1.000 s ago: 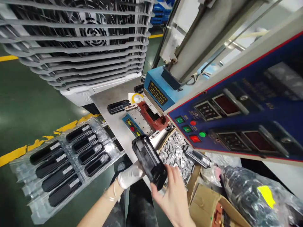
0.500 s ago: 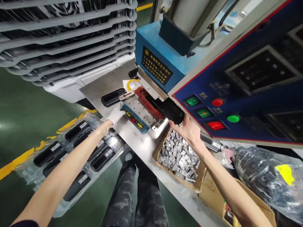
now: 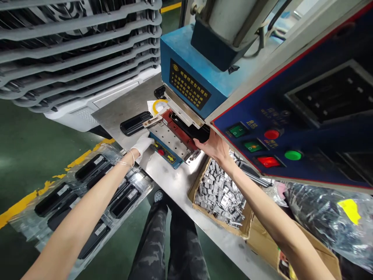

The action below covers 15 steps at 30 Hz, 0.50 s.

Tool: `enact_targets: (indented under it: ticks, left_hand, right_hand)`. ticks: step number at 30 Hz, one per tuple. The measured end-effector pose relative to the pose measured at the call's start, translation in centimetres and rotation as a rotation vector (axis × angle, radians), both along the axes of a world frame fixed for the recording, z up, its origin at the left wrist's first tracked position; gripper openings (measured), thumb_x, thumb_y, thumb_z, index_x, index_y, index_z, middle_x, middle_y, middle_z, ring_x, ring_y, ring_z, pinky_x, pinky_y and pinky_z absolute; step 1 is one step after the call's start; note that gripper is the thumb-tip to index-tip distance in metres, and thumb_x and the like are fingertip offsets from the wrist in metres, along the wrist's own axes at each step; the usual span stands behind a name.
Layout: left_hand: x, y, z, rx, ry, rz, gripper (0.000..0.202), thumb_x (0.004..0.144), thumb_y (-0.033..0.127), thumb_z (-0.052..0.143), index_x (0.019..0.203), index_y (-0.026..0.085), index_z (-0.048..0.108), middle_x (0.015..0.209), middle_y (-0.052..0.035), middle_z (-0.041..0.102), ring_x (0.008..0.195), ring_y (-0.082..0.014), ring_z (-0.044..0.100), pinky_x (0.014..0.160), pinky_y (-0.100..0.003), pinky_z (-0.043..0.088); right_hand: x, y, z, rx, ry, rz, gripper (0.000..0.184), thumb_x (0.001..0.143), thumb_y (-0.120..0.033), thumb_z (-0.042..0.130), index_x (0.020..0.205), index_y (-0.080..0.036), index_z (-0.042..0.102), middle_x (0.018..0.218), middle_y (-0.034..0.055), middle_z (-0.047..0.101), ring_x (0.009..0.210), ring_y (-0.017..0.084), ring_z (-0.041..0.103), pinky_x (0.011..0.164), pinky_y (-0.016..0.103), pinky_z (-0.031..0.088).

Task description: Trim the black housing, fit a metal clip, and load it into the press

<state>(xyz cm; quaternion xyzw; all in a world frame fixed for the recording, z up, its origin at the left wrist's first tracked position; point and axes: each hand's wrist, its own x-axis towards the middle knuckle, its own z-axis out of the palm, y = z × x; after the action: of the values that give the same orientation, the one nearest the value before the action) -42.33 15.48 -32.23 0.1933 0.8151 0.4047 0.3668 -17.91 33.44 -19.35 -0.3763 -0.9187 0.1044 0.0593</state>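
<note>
My left hand (image 3: 142, 144), in a white glove, rests against the left end of the blue fixture base (image 3: 175, 164); its fingers reach forward and hold nothing I can see. My right hand (image 3: 214, 146) is bare and grips the right end of a black plastic part (image 3: 186, 126), thumb in front, the other fingers hidden behind. That part lies in the fixture behind a red-brown bar (image 3: 180, 130), under the blue press head (image 3: 189, 74). A perforated metal plate (image 3: 167, 138) tops the base, which carries a red button (image 3: 161, 152).
A box of small metal clips (image 3: 221, 194) stands by my right forearm. Another black part (image 3: 135, 122) and yellow tape (image 3: 159, 105) lie left of the fixture. A control panel (image 3: 262, 144) overhangs the right. Stacked grey trays (image 3: 81, 58) and a clear tray (image 3: 140, 175) of black parts are left.
My right hand has moved left and inward, pushing the black part further along behind the red-brown bar. The left hand stays at the base's left end. The view has shifted slightly.
</note>
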Motion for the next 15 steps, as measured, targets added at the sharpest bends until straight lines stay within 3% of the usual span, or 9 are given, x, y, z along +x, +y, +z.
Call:
enact_targets:
  ticks: [3,6,11,15]
  left_hand:
    - [0.3,-0.4,-0.3,0.022,-0.013,0.015,0.036,0.097,0.04,0.07,0.119,0.012,0.067,0.117,-0.0071,0.069,0.106,-0.0286,0.067,0.095,-0.047,0.058]
    - [0.4,-0.4,-0.9,0.029,-0.014,0.025,0.037,0.097,0.041,0.069,0.122,0.014,0.066,0.121,-0.0089,0.068,0.109,-0.0279,0.066,0.097,-0.048,0.057]
    - [0.0,-0.1,-1.6,0.016,-0.014,0.021,0.036,0.095,0.038,0.071,0.121,0.014,0.067,0.121,-0.0096,0.068,0.115,-0.0288,0.065,0.103,-0.05,0.054]
    - [-0.4,-0.4,-1.8,0.015,-0.017,0.01,0.033,0.096,0.037,0.07,0.118,0.013,0.066,0.115,-0.0093,0.069,0.108,-0.0265,0.066,0.098,-0.049,0.056]
  right_hand:
    - [-0.4,0.2,-0.5,-0.048,-0.007,-0.024,0.079,0.085,-0.061,0.061,0.141,-0.006,0.05,0.067,0.0081,0.071,0.085,0.039,0.072,0.092,0.053,0.057]
    - [-0.6,0.4,-0.7,-0.086,0.011,-0.023,0.075,0.086,-0.067,0.058,0.133,-0.009,0.056,0.076,0.0124,0.073,0.088,0.039,0.073,0.099,0.057,0.054]
    - [-1.0,0.5,-1.2,-0.164,0.091,-0.028,0.068,0.078,-0.071,0.067,0.118,-0.016,0.064,0.107,0.0204,0.074,0.114,0.044,0.067,0.109,0.061,0.048]
    - [-1.9,0.7,-1.4,-0.261,0.22,-0.024,0.062,0.077,-0.072,0.068,0.11,-0.019,0.069,0.118,0.0183,0.073,0.129,0.043,0.06,0.118,0.058,0.042]
